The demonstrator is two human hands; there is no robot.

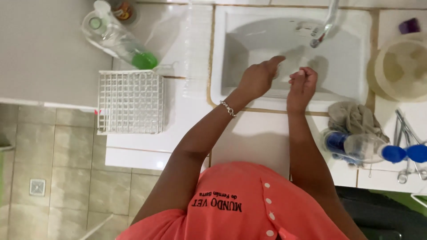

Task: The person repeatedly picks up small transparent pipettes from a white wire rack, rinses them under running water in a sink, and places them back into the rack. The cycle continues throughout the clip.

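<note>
My left hand [258, 79], with a bead bracelet on its wrist, reaches over the white sink [231, 53]. Its fingers lie together and point toward the tap [324, 26]. Something small and pale shows at its fingertips, too unclear to name. My right hand [302, 84] hovers over the sink's front edge beside it, a little apart, with the fingers curled in toward the palm. Nothing clearly shows in it. No running water is visible under the tap.
On the white counter left of the sink stand a white wire rack [131, 102] and a clear bottle with green liquid [120, 42]. To the right are a beige bowl [400, 66], a grey cloth [353, 118], blue-capped clear bottles [369, 149] and metal scissors-like tools [407, 146].
</note>
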